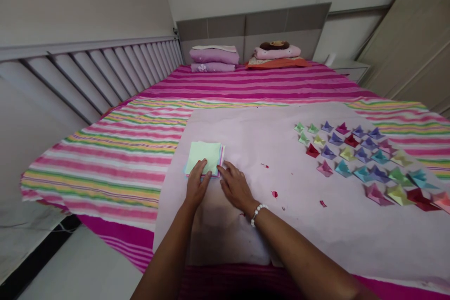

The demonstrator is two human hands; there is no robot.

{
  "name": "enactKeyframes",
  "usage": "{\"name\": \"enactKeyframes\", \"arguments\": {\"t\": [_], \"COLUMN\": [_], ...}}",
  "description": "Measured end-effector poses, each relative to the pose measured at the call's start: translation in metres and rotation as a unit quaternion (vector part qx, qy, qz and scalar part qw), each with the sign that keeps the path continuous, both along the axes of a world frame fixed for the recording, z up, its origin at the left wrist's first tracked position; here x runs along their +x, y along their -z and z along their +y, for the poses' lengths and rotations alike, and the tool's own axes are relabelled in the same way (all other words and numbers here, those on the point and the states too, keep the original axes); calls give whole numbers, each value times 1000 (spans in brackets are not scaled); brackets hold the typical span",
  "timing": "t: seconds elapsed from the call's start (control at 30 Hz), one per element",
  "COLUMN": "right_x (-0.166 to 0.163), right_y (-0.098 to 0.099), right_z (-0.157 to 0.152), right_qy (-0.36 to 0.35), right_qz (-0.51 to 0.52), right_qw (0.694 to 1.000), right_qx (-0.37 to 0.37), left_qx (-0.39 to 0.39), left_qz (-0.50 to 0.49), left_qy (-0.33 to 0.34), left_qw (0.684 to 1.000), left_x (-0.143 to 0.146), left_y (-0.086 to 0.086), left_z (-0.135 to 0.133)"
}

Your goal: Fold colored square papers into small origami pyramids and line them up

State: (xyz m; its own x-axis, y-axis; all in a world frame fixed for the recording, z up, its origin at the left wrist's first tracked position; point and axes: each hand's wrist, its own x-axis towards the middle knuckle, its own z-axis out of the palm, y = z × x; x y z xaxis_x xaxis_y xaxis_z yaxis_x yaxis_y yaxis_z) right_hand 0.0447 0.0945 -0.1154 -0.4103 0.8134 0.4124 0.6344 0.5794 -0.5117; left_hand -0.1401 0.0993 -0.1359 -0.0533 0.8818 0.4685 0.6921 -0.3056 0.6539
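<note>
A stack of square coloured papers lies on a pale sheet over the bed, a light green one on top and pink, blue and white edges showing beneath. My left hand rests on the stack's lower left part, fingers stretched out and thumb apart. At the stack's right edge is my right hand, its fingers extended and their tips touching or close to the paper edges. A white beaded bracelet circles my right wrist. Neither hand grips anything.
Rows of small folded paper boats in many colours stand on the right of the pale sheet. Small red marks or scraps dot its middle. Folded bedding lies by the headboard. A white railing runs along the left.
</note>
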Motion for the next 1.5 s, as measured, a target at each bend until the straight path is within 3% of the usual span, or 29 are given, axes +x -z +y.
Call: {"name": "enactKeyframes", "arguments": {"t": [0.63, 0.8, 0.97, 1.1, 1.17, 1.27, 1.4, 1.5], "right_x": [-3, -1, 1, 0, 0, 5, 25, 46], "right_y": [0, 0, 0, 0, -2, -9, -24, -37], "right_z": [-2, -1, 0, 3, 4, 0, -21, -43], "right_qy": [19, 13, 4, -9, -14, -15, -32, -78], "right_qz": [-15, -10, 2, 71, 191, 362, 421, 569], "right_qw": [1000, 1000, 1000, 996, 975, 910, 862, 708], "right_qx": [8, -5, -17, -57, -113, -200, -280, -410], "left_qx": [-30, -45, -24, -2, 3, 29, 58, 55], "left_qz": [-78, -150, -212, -215, -201, -103, 108, 202], "left_qy": [-11, -66, -135, -135, -114, -35, 92, 155], "left_qw": [996, 985, 968, 967, 973, 994, 988, 965], "left_x": [6, 10, 11, 23, 32, 44, 61, 80], "left_y": [-9, -27, -56, -81, -88, -85, -66, -56], "left_z": [1, -3, -12, -28, -39, -55, -68, -78]}}
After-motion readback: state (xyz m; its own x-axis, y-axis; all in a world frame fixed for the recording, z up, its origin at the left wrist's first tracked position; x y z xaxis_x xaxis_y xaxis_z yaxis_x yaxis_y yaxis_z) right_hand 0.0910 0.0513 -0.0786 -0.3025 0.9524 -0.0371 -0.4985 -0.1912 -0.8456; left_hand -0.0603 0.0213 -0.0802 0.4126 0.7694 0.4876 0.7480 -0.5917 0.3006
